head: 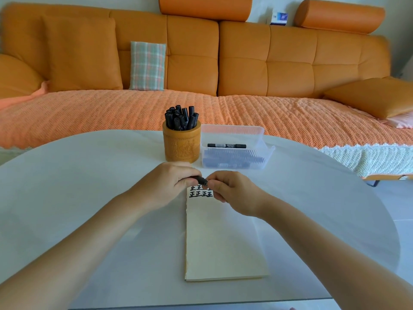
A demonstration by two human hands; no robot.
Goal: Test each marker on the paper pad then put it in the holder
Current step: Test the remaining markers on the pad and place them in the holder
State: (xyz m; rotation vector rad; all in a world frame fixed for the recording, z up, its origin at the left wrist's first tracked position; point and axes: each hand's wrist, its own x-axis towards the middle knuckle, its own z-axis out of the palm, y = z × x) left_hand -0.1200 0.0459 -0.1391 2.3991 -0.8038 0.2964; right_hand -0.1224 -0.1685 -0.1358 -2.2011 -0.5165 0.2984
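Roughly past halfway, I reckon. The wooden holder (181, 148) at the back of the counter (89, 198) is packed with black markers (181, 118), and the paper pad (221, 238) has two rows of test marks (200, 191) at its top edge. My left hand (166, 184) grips the current marker (200, 180) by the barrel just above those marks, and my right hand (232, 193) pinches its end. Cap going on or coming off, I can't tell. The clear bin (237, 153) beside the holder has a fair layer left, plus one loose marker (226, 145) lying on top.
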